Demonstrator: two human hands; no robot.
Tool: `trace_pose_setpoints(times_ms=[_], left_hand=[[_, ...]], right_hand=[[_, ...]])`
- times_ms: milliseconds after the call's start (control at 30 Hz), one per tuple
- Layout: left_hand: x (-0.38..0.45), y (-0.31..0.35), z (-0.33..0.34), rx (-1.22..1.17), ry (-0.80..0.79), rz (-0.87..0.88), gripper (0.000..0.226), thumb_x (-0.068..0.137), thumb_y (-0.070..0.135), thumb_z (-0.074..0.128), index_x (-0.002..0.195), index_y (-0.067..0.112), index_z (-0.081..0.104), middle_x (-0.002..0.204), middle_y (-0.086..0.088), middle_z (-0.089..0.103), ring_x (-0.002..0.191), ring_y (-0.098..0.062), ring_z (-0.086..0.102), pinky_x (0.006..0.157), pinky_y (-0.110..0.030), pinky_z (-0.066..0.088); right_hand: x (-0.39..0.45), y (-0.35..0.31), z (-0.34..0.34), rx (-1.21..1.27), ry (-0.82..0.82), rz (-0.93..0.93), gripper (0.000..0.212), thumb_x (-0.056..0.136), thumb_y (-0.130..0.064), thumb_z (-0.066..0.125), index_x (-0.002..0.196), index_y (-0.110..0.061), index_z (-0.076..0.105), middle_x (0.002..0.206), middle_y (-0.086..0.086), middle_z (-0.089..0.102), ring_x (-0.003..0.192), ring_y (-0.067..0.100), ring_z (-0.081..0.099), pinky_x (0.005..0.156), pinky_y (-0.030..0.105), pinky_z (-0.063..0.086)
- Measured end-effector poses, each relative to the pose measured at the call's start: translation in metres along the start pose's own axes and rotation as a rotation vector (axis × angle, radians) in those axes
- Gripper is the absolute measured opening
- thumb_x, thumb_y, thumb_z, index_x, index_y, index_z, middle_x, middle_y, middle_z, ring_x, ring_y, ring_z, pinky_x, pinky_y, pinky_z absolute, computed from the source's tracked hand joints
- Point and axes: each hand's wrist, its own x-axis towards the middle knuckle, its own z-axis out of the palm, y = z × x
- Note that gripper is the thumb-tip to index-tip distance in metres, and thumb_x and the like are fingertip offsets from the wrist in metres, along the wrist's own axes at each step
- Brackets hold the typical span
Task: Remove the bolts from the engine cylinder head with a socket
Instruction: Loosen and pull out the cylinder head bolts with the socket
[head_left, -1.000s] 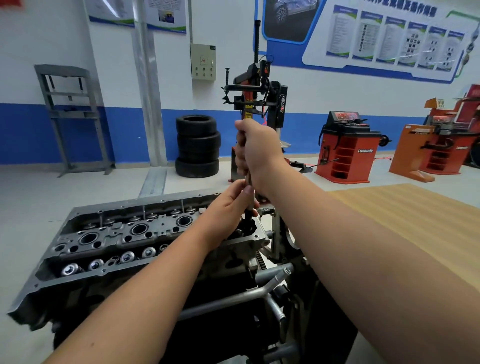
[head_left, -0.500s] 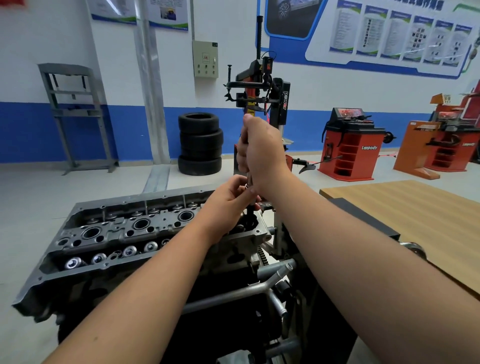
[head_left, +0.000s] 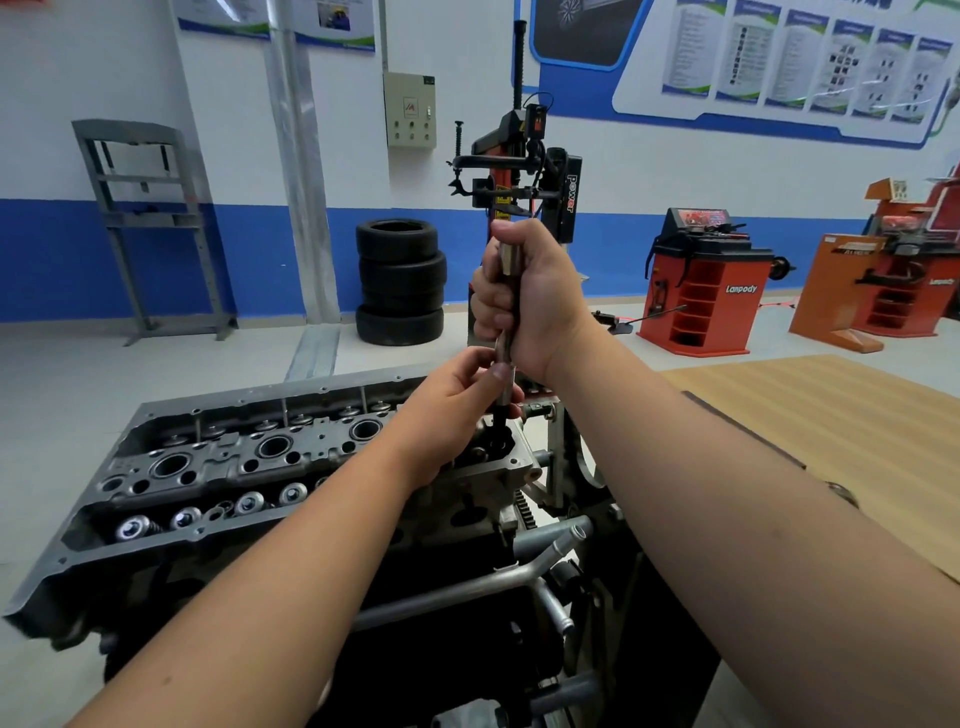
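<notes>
Workshop; both hands (head_left: 530, 296) on socket tool (head_left: 506, 332)

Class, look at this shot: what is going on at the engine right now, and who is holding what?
A person stands over a cylinder head on a stand. The right hand grips the top of a long socket tool held upright, while the left hand pinches its lower shaft just above the head's near end. The tip seems to go down into a bolt hole there. A stack of tyres stands behind.
</notes>
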Motion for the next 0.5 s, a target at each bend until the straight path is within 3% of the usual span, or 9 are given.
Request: trace_pose_setpoints(times_ms=[100, 167, 233, 300, 400, 500], left_hand=[[0.000, 0.003, 0.000, 0.007, -0.002, 0.000, 0.012, 0.109, 0.034, 0.052, 0.116, 0.037, 0.061, 0.098, 0.008, 0.078, 0.094, -0.009, 0.074, 0.085, -0.035, 0.049], [0.000, 0.004, 0.000, -0.025, -0.002, 0.009, 0.013, 0.107, 0.031, 0.055, 0.118, 0.035, 0.062, 0.099, 0.005, 0.078, 0.095, -0.010, 0.074, 0.093, -0.038, 0.053], [0.001, 0.004, -0.001, -0.064, -0.015, 0.011, 0.016, 0.106, 0.028, 0.058, 0.120, 0.035, 0.063, 0.106, 0.000, 0.078, 0.098, -0.014, 0.075, 0.094, -0.040, 0.057], [0.002, 0.004, -0.001, -0.068, -0.055, -0.007, 0.019, 0.107, 0.030, 0.057, 0.123, 0.033, 0.064, 0.113, -0.002, 0.077, 0.105, -0.019, 0.073, 0.096, -0.042, 0.059], [0.001, 0.006, -0.001, -0.099, -0.118, -0.051, 0.029, 0.107, 0.042, 0.047, 0.129, 0.033, 0.063, 0.113, 0.009, 0.077, 0.106, -0.008, 0.073, 0.089, -0.030, 0.059], [0.001, 0.006, -0.001, -0.125, -0.115, -0.101, 0.031, 0.109, 0.043, 0.040, 0.130, 0.034, 0.063, 0.116, 0.011, 0.077, 0.111, -0.008, 0.072, 0.104, -0.040, 0.050]], right_hand=[[-0.005, 0.010, 0.003, -0.052, 0.093, -0.088, 0.043, 0.090, -0.053, 0.053, 0.063, -0.019, 0.052, 0.049, -0.004, 0.035, 0.044, 0.014, 0.026, 0.048, 0.028, 0.021], [-0.014, 0.026, 0.000, -0.187, 0.195, -0.241, 0.044, 0.094, -0.057, 0.052, 0.075, -0.017, 0.053, 0.055, -0.003, 0.043, 0.048, 0.016, 0.036, 0.048, 0.031, 0.031], [-0.024, 0.047, -0.006, -0.343, 0.270, -0.400, 0.026, 0.096, -0.047, 0.056, 0.087, -0.023, 0.060, 0.067, -0.006, 0.056, 0.063, 0.016, 0.054, 0.062, 0.038, 0.048], [-0.032, 0.066, -0.011, -0.375, 0.302, -0.466, 0.010, 0.096, -0.039, 0.059, 0.100, -0.034, 0.067, 0.080, -0.010, 0.066, 0.081, 0.013, 0.063, 0.080, 0.039, 0.054], [-0.036, 0.076, -0.014, -0.379, 0.334, -0.533, 0.013, 0.096, -0.036, 0.061, 0.107, -0.040, 0.067, 0.091, -0.009, 0.072, 0.090, 0.009, 0.067, 0.087, 0.034, 0.055], [-0.035, 0.078, -0.016, -0.315, 0.365, -0.552, 0.016, 0.094, -0.036, 0.064, 0.109, -0.035, 0.061, 0.098, -0.004, 0.074, 0.097, 0.015, 0.071, 0.090, 0.040, 0.057]])
